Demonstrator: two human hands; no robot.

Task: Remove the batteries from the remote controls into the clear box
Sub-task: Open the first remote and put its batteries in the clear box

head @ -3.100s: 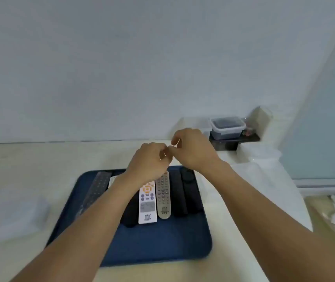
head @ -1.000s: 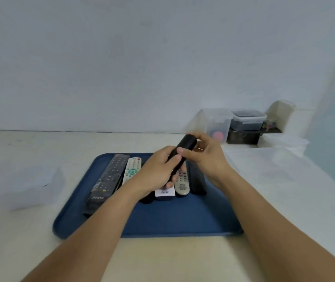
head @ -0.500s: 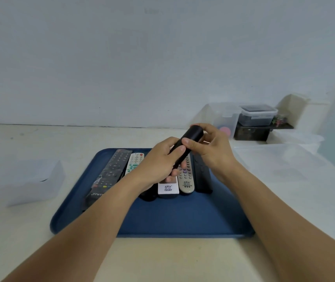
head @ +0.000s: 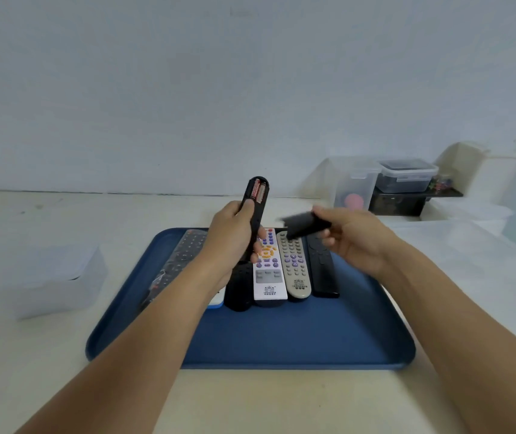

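My left hand (head: 234,238) grips a black remote control (head: 255,208) upright above the blue tray (head: 281,339). Its back faces me and the battery bay is uncovered, showing two red batteries (head: 257,192) side by side. My right hand (head: 355,241) holds the black battery cover (head: 305,223), pulled off to the right. Several other remotes lie in a row on the tray: a dark one (head: 178,264), a black one (head: 237,289), a white one (head: 267,270), a grey one (head: 292,267) and a black one (head: 322,270). A clear box (head: 59,277) stands left of the tray.
Storage containers stand at the back right against the wall: a clear tub (head: 355,186) with a pink item inside, and a lidded box (head: 406,175) on a black stand. A clear lidded bin (head: 469,214) sits to the right. The wall runs close behind the table.
The battery cover has come off the black remote. My right hand has drawn it away to the right, and my left hand has raised the remote upright, exposing the batteries.
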